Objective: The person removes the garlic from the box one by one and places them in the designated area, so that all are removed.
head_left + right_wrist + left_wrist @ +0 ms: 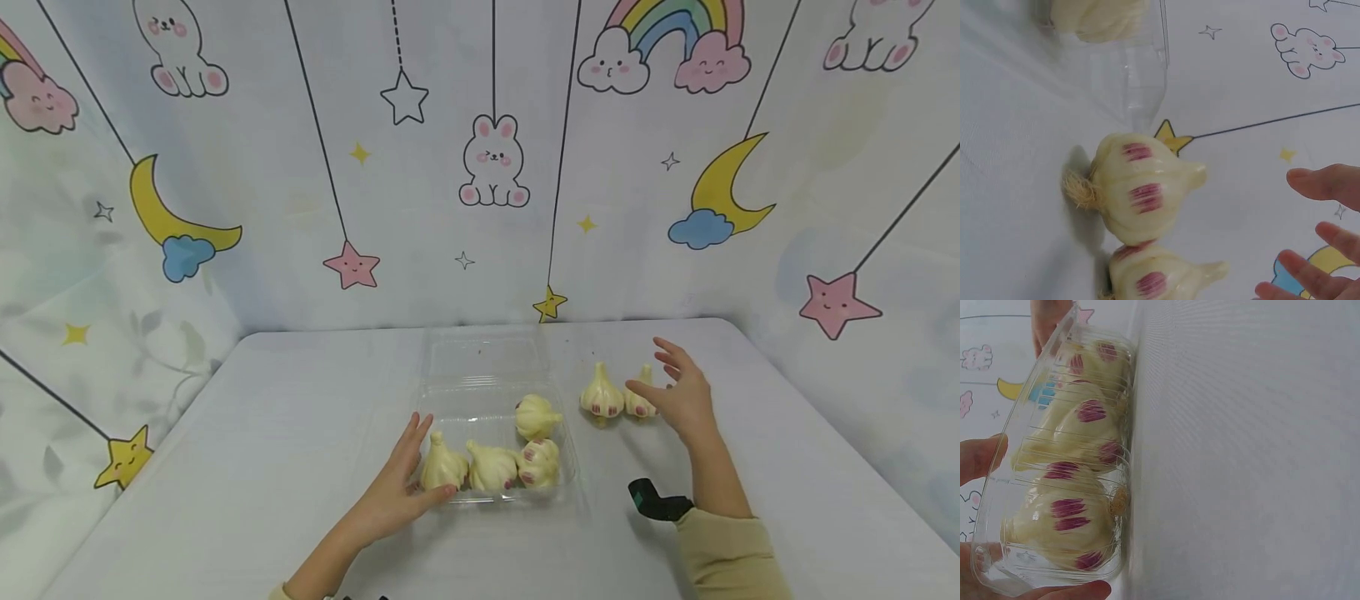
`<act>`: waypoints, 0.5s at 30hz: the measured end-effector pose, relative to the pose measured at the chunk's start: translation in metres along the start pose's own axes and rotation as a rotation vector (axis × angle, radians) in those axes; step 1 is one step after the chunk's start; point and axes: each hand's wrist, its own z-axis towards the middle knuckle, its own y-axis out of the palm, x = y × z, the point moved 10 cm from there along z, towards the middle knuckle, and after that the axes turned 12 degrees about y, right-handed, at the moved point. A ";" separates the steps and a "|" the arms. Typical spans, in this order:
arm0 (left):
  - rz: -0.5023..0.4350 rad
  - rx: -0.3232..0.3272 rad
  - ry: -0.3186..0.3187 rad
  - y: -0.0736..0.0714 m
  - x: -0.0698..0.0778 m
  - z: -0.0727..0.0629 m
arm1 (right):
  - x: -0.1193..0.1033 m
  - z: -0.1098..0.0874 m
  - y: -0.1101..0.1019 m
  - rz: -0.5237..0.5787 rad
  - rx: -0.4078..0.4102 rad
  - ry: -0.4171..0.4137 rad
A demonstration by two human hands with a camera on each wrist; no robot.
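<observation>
A clear plastic clamshell box [491, 498] lies with its lid folded back, holding several garlic bulbs [491, 467]. My left hand [393, 492] rests at its front left corner, fingers extended along the left side and thumb over the front rim. In the left wrist view, the thumb [985, 456] overlaps the rim, with bulbs [1063, 515] behind the clear wall. Two more garlic bulbs [602, 392] stand side by side right of the box, stems up. My right hand [682, 400] hovers by the right one, fingers spread and holding nothing. It partly hides that bulb [637, 402] in the head view.
The transparent lid [483, 358] extends toward the back edge of the white table [247, 467]. A black wrist-worn piece [660, 502] juts left from the right wrist. A cloth backdrop [420, 200] with cartoon rabbits, moons and stars hangs behind.
</observation>
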 end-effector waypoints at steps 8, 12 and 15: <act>-0.005 -0.015 0.002 0.001 0.001 0.000 | -0.020 -0.010 0.013 0.054 -0.038 -0.071; -0.014 -0.021 0.007 0.001 0.003 0.001 | -0.025 -0.014 0.022 0.064 -0.068 -0.102; -0.018 -0.019 0.006 0.000 0.003 0.000 | -0.029 -0.017 0.027 0.058 -0.074 -0.118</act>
